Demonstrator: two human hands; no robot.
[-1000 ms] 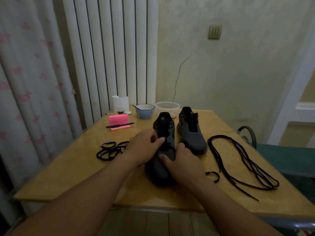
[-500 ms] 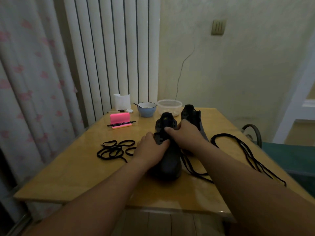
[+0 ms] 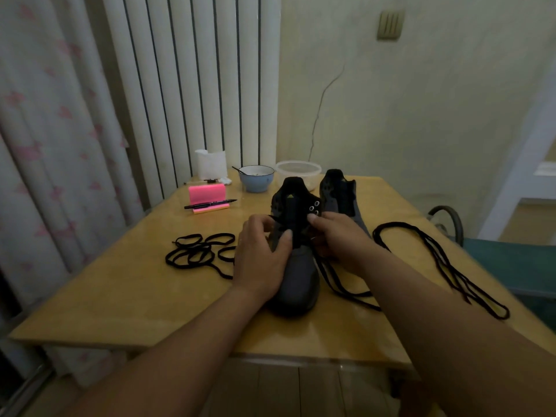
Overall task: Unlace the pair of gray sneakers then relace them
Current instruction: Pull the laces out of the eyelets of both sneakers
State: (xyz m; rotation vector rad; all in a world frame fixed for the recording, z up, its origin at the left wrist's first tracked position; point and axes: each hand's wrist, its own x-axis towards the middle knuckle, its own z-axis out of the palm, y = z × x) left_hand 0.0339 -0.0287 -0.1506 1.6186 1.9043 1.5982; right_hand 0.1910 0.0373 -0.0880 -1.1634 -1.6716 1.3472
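- The near dark gray sneaker with a black tongue [image 3: 296,278] stands at the middle of the yellow wooden surface [image 3: 120,296], toe toward the person, with bare metal eyelets on its right edge.
- The left hand [image 3: 261,254] grips the near dark gray sneaker's left side, fingers curled over the upper and thumb on the tongue.
- The right hand [image 3: 337,236] is at the right eyelet row, its fingers curled on a thin black lace [image 3: 340,284] that trails from under it onto the surface beside the toe.
- The second dark gray sneaker [image 3: 340,194] stands just behind and to the right, unlaced.
- A coiled black lace [image 3: 198,254] lies left of the left hand; a long looped black lace [image 3: 445,263] lies well to the right.
- At the far side stand a pink block [image 3: 206,192] with a black pen [image 3: 210,204] across it, a blue bowl [image 3: 256,179] holding a spoon, and a clear plastic tub [image 3: 298,170].
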